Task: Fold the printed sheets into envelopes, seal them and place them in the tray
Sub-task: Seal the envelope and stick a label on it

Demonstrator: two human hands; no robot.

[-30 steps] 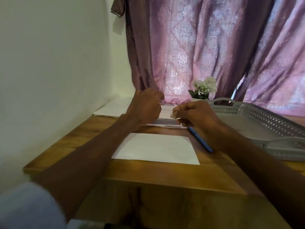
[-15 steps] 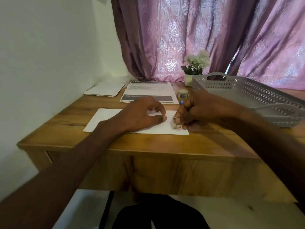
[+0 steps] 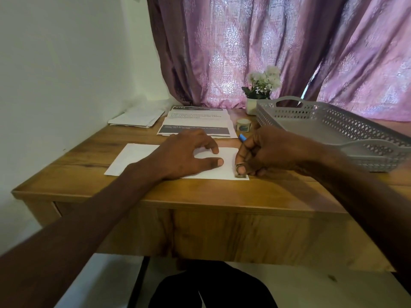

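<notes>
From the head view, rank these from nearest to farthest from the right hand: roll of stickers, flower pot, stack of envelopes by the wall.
1. Roll of stickers: just beyond the right hand.
2. Flower pot: farther back, by the curtain, left of the tray's corner.
3. Stack of envelopes: far left, against the wall.

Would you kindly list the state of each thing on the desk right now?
White envelope: flat on the desk, under both hands.
Left hand: open, resting on the envelope.
Right hand: pressing a small stamp onto the envelope's corner, blue pen in its grip.
Printed sheets: stacked, unfolded.
Tray: nothing visible inside.
Tape roll: standing beside the tray.
</notes>
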